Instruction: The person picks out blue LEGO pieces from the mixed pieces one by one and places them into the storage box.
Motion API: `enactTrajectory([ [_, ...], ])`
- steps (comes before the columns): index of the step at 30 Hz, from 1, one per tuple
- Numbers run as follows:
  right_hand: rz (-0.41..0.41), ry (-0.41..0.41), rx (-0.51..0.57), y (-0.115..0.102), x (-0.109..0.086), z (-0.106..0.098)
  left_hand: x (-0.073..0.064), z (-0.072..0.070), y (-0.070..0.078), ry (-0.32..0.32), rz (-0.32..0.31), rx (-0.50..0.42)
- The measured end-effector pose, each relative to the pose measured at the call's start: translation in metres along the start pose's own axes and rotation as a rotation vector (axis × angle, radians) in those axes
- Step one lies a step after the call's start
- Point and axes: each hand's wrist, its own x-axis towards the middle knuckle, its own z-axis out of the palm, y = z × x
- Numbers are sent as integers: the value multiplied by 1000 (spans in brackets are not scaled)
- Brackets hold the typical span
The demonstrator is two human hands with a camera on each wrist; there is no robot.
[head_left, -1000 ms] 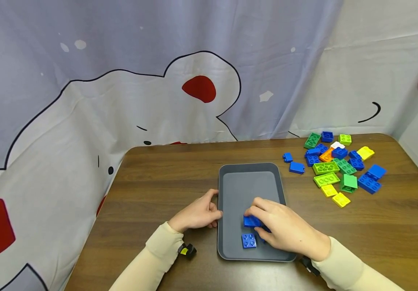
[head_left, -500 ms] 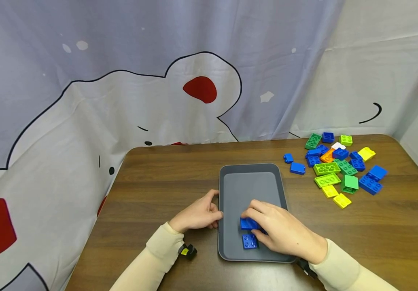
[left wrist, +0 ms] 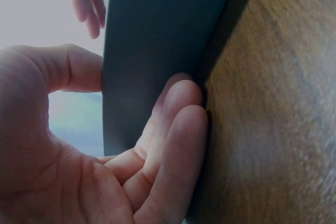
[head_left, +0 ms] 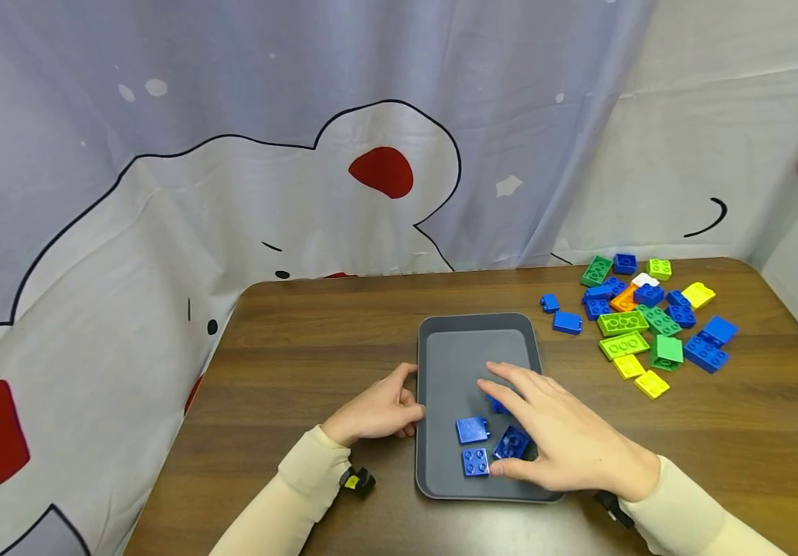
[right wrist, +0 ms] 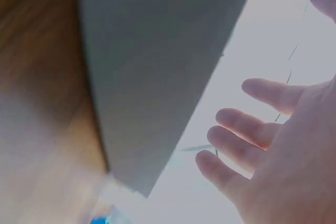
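My left hand pinches the left side wall of the grey tray. In the left wrist view the thumb hooks over the rim while curled fingers press the outside wall. Over the right half of the tray my right hand hovers with spread fingers, holding nothing. Inside the tray lie a smooth-topped blue brick, a square studded blue brick in front of it, and another blue brick beside the right thumb. A further blue brick is partly hidden under the right fingers.
A heap of loose bricks, among them a lime green brick, a yellow brick and an orange brick, lies at the table's back right. Two blue pieces, one a blue brick, lie nearer the tray. A printed curtain hangs behind the table.
My right hand has let go of the smooth-topped blue brick, which now lies behind the square one, and has opened and moved right. The left hand stays at the tray.
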Motion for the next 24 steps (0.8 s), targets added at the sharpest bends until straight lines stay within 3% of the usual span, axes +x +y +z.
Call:
enactTrajectory([
  [6, 92, 8, -36, 27, -20, -15, -1, 0, 0, -1, 9, 4],
  [16, 217, 114, -107, 85, -63, -40, -1, -1, 0, 1, -2, 3],
  [24, 388, 115, -142, 129, -90, -55, -1, 0, 1, -3, -6, 1],
])
